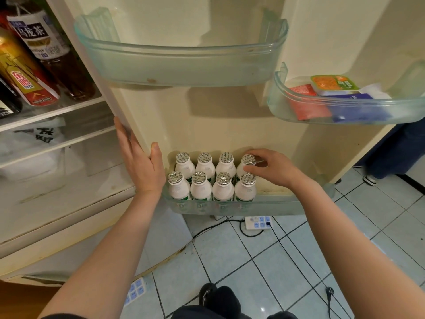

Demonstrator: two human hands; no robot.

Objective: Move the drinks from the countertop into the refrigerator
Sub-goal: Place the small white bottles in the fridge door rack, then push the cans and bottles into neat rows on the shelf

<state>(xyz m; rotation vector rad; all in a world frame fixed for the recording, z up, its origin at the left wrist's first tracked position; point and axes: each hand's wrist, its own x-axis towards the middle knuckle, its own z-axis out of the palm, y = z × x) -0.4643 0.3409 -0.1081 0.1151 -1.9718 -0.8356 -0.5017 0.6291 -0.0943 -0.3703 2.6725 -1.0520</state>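
Observation:
Several small white drink bottles with silver foil caps stand in two rows in the bottom shelf of the open refrigerator door. My right hand pinches the neck of the back-right bottle, thumb in front and fingers behind its cap. My left hand rests flat against the door's inner edge, fingers straight, thumb beside the back-left bottle.
The middle door shelf is transparent with nothing seen in it. A second door's shelf at right holds packets and a small tub. Large tea bottles stand inside the fridge at left. A power strip and cables lie on the tiled floor.

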